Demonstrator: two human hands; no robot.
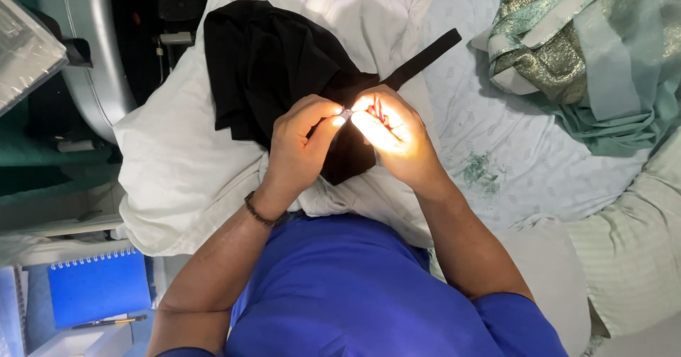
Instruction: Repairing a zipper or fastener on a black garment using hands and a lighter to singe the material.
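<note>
Pinching small silver piece (345,114) btwn both hands, left (301,144) + right (392,133), over black cloth (273,62).

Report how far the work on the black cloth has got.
Done: nothing finished shows on the black cloth, which lies bunched on the white sheet. In hand: the left hand and right hand pinch a small shiny piece together over it. Left: cannot tell; the strap hangs loose.

L hand (301,144) & R hand (394,133) raised together, fingertips pinched, nearly touching; forearms converging.
</note>
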